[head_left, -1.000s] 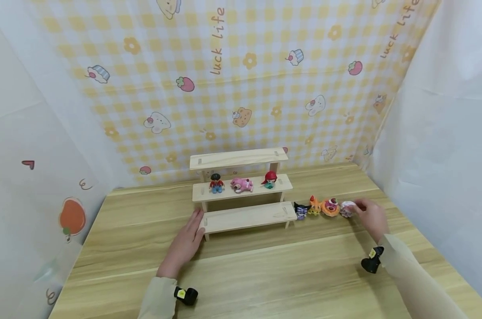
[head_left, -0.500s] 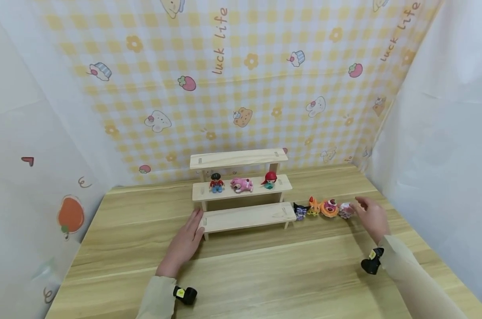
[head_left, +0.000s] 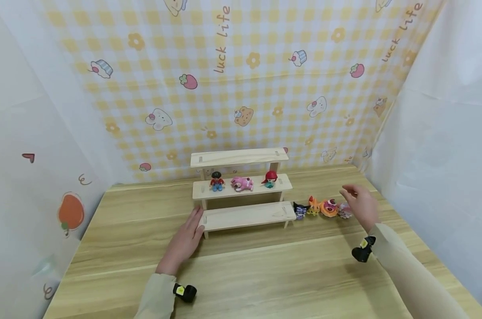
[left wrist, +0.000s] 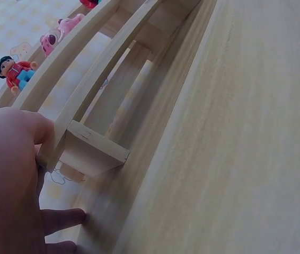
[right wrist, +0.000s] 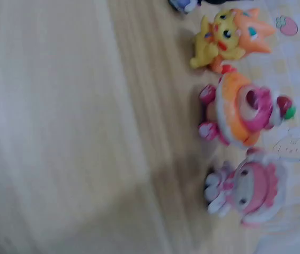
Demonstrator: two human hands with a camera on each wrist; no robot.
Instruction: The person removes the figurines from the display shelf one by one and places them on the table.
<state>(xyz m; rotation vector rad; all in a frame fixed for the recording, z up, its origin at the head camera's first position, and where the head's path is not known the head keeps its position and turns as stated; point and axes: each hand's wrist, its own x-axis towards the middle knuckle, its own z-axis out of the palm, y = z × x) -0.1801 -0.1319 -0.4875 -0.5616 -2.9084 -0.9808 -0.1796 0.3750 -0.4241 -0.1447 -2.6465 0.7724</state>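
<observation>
My left hand [head_left: 187, 238] rests against the left end of a three-tier wooden display stand [head_left: 246, 215], thumb at the lowest board's end. In the left wrist view its other fingers [left wrist: 64, 219] extend down to the tabletop. My right hand [head_left: 362, 204] is raised, holding nothing, beside a row of toy figures on the table. Nearest to it is a pink-and-white hooded figure [right wrist: 253, 188]. Then come a pink bear figure in an orange ring [right wrist: 240, 111], a yellow figure with an orange hood [right wrist: 224, 39] and a black-and-purple figure [head_left: 300, 211] by the stand.
On the middle tier are a black-haired figure in red [head_left: 217, 181], a pink bear lying down [head_left: 242, 183] and a red-haired figure [head_left: 270, 179]. Behind the stand hangs a yellow checked cloth [head_left: 225, 97]; a white cloth [head_left: 444, 133] hangs at the right.
My right hand has let go of the pink-and-white hooded figure, drawn back, then lifted and shifted slightly left. The left hand stays at the stand's end.
</observation>
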